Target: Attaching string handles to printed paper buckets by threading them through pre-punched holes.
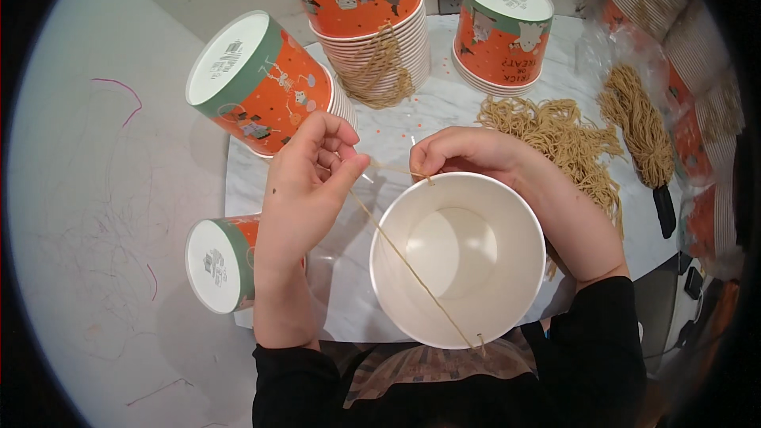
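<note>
A white-lined paper bucket (507,301) stands with its open mouth facing me, close to my body. A thin tan cord (412,273) passes through a hole at its near rim and stretches across the mouth to my left hand (305,182), whose thumb and fingers pinch it. More cord runs from there to the far rim, where my right hand (468,150) is closed with thumb and fingertips on it beside another hole. Small white tips show near both hands. The rest of my right fingers is hidden behind the bucket.
Stacked orange-and-green buckets (372,55) stand at the back, with more upside down at left (261,87) and right (503,40). Loose tan cords (555,139) and a tied cord bundle (638,123) lie right on the marble-look table (341,301). Bagged buckets (697,71) line the far right.
</note>
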A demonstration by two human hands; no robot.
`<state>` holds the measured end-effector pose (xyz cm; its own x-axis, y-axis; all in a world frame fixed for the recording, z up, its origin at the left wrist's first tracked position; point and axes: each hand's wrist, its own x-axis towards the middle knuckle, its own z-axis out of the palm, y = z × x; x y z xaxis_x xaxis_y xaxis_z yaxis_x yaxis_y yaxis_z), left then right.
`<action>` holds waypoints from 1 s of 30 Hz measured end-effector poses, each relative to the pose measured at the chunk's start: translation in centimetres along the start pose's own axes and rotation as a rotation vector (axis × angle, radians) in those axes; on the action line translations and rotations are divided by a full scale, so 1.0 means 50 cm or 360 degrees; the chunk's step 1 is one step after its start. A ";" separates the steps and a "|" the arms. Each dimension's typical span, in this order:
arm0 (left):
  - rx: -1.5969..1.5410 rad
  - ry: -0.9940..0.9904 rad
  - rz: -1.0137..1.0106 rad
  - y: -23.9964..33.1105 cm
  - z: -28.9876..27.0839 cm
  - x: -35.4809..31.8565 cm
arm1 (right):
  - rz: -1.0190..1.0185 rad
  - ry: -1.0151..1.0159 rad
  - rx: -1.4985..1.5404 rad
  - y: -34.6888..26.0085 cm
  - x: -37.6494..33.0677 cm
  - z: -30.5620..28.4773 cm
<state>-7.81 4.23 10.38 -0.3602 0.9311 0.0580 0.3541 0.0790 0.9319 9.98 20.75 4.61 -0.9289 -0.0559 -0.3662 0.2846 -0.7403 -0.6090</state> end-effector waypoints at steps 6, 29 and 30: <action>0.0206 0.0014 0.0051 0.004 0.007 -0.006 | -0.0025 0.0039 -0.0188 -0.003 -0.003 0.005; 0.0816 -0.0276 0.0240 0.035 0.014 -0.035 | -0.0262 0.0025 -0.1200 -0.046 -0.065 -0.009; 0.0871 -0.0274 0.0331 0.037 0.007 -0.041 | -0.0313 0.0057 -0.1392 -0.052 -0.070 -0.006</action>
<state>-6.10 2.58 11.87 -0.1073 0.9872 0.1178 0.8106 0.0182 0.5853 12.55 23.07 7.27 -0.9760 0.0501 -0.2117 0.2138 0.0415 -0.9760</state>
